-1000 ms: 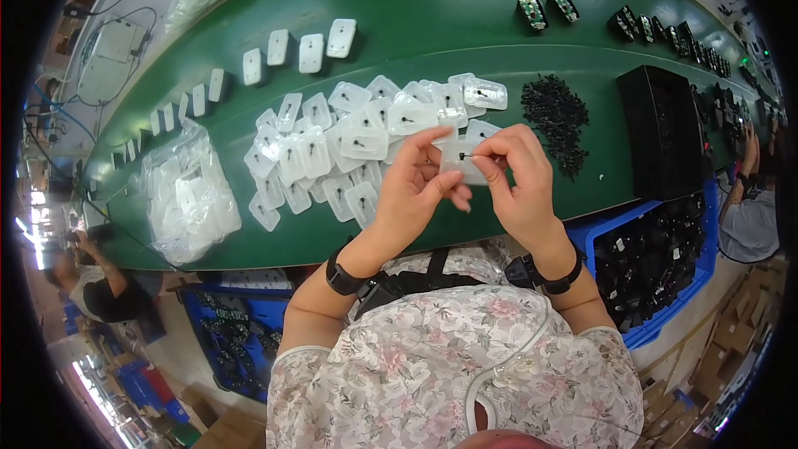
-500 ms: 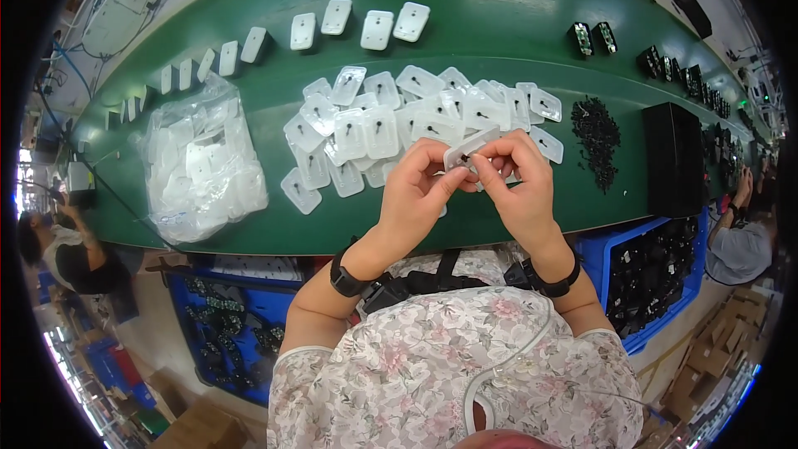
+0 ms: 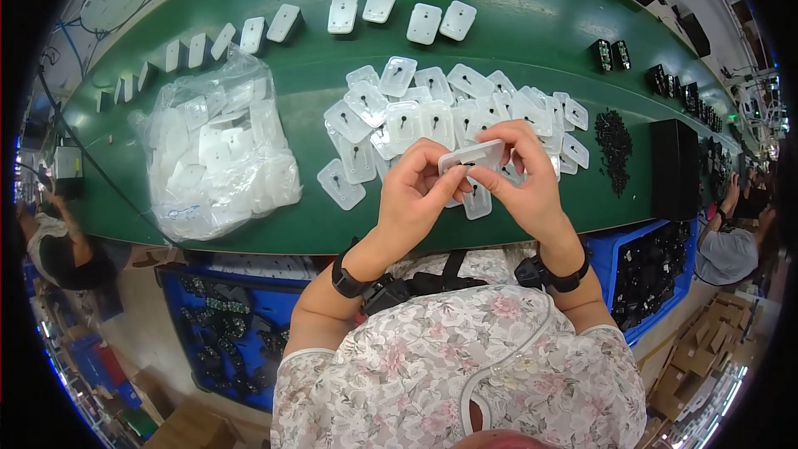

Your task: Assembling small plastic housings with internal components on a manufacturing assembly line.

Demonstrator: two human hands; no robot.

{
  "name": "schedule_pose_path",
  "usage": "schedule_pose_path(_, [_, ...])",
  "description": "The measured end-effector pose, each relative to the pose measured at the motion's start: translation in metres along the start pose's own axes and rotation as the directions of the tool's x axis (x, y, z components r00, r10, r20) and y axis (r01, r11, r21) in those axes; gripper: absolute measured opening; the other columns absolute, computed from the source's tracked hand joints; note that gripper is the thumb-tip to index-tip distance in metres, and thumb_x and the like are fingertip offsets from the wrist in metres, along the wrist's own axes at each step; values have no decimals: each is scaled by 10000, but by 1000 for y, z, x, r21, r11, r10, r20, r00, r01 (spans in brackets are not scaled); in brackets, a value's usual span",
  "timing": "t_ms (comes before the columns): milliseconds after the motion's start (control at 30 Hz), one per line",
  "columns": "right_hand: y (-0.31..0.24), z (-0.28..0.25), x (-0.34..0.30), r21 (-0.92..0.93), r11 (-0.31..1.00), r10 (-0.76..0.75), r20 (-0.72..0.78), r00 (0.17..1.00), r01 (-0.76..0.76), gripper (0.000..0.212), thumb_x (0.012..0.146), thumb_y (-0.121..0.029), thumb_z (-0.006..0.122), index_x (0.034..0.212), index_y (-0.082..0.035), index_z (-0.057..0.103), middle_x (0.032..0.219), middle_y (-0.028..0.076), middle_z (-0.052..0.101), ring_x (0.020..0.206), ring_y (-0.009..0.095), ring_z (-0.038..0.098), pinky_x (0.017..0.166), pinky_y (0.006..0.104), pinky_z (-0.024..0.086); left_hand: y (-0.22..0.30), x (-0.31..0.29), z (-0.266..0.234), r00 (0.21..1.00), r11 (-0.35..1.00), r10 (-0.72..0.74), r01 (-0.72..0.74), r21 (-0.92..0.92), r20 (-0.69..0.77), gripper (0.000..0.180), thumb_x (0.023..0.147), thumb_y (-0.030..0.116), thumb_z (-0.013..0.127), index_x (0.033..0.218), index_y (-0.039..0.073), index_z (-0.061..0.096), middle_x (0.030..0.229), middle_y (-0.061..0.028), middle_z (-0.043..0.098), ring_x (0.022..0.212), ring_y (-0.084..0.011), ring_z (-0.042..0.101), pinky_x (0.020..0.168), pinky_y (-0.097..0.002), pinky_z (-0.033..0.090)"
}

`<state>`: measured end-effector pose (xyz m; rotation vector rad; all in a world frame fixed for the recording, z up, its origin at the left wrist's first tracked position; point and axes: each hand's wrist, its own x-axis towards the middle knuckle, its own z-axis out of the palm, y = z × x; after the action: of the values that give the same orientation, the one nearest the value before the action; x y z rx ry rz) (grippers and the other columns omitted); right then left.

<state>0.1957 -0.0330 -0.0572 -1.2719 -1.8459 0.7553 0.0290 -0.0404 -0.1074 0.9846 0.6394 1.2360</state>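
Observation:
Between both hands, over the near edge of a heap, is a white plastic cover [image 3: 472, 155], tilted so that its edge turns toward me. My left hand [image 3: 418, 197] pinches its left side between thumb and fingers. My right hand [image 3: 529, 185] grips the other side, its thumb pressing at a small black part [image 3: 467, 166] on the cover. Both thumb tips meet near that part, so its exact seating is hidden. Just beyond my hands lies the heap of translucent white covers [image 3: 435, 120], many with a black piece at the middle.
A clear bag of white covers [image 3: 224, 158] lies left on the green table [image 3: 332, 237]. To the right are a pile of small black parts [image 3: 613, 150] and a black box [image 3: 675, 168]. White-topped units [image 3: 379, 5] stand behind. Blue bins [image 3: 600, 270] flank me; co-workers sit at both sides.
The cover in my hands has tipped up, showing more of its edge. My thumbs stay close together at the black part. The whole view has shifted slightly, moving the table items rightward.

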Motion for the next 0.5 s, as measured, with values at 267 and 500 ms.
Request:
schedule_pose_path(267, [-5, -6, 14, 179, 915, 296, 311, 903, -361, 204, 756, -87, 714, 836, -63, 527, 774, -47, 508, 640, 13, 407, 551, 171, 318, 20, 0, -10, 992, 989, -105, 97, 107, 71, 53, 862, -20, 563, 901, -27, 529, 894, -56, 506, 727, -119, 606, 583, -209, 498])
schedule_pose_path(500, [19, -15, 10, 520, 794, 328, 68, 942, -314, 197, 804, -74, 687, 836, -53, 494, 762, -27, 514, 648, 24, 470, 554, 181, 391, 29, 34, 12, 976, 980, -197, 198, 8, 92, 153, 874, -6, 545, 1013, -50, 498, 877, -94, 580, 721, -148, 615, 613, -244, 509])
